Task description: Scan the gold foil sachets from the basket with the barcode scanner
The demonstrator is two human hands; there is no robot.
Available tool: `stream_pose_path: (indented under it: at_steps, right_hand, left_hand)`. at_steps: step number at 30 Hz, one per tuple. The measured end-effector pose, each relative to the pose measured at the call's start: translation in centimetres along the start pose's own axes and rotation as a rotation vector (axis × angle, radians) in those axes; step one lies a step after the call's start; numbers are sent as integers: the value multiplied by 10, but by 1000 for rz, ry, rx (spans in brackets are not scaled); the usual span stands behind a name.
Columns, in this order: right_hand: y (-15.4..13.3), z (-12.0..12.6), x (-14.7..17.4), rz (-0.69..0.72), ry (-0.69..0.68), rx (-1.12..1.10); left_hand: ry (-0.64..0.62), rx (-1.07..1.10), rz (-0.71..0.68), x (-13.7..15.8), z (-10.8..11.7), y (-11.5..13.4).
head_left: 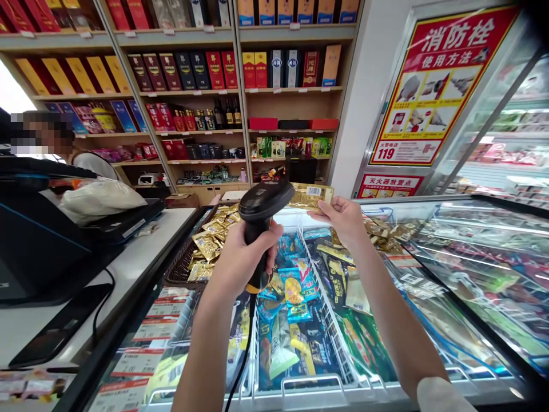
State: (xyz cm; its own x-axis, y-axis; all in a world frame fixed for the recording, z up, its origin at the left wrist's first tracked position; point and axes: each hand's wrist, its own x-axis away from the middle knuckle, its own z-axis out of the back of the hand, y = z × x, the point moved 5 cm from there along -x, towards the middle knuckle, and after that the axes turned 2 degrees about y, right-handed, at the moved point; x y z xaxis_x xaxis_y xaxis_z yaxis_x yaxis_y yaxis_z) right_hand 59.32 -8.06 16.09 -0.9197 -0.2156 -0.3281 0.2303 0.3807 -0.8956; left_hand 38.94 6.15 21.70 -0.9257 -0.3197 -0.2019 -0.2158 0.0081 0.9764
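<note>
Shelves (291,104) of boxed goods stand behind a freezer (412,199); a counter (171,226) lies at your left. Your left hand (253,246) grasps the scanner (263,200) by its handle, fingers wrapped round it, head uppermost. Your right hand (343,220) pinches the gold packet (304,197) at its right end, between thumb and fingers. Note the packet's position: raised above the freezer, just beyond the scanner head, with its barcode (314,190) facing you.

Step in hand, as judged: presenting the packet to the scanner. The next move appears to call for bringing the reading window and barcode into line, keeping the foil flat, and pressing the trigger.

Visibility limits: the scanner head covers the packet's left end. Its reading window is out of sight, so you cannot confirm the aim, nor whether scanner and packet touch. Trigger contact cannot be told. The cable (245,349) leaves at the bottom edge. Your left arm hides part of the basket (175,272), and reflections blur the goods under the glass at right.
</note>
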Motion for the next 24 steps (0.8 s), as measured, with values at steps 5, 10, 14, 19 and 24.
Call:
stream_pose_path:
  at_steps: [5,10,14,19,24]
  right_hand:
    - [2,-3,-2,-32,4,-33]
    - [8,-4,-6,-7,-1,-36]
    - [12,-3,-9,4,2,1]
    - [20,-1,-13,-8,-19,33]
    - [17,0,-10,12,-14,24]
  left_hand:
    - [-1,-26,50,-3,6,-4]
    - [-89,-63,83,-1,3,-11]
    - [-101,-58,76,-2,1,-14]
    - [-72,-27,73,-3,-2,-12]
    - [-49,-14,90,-1,-2,-10]
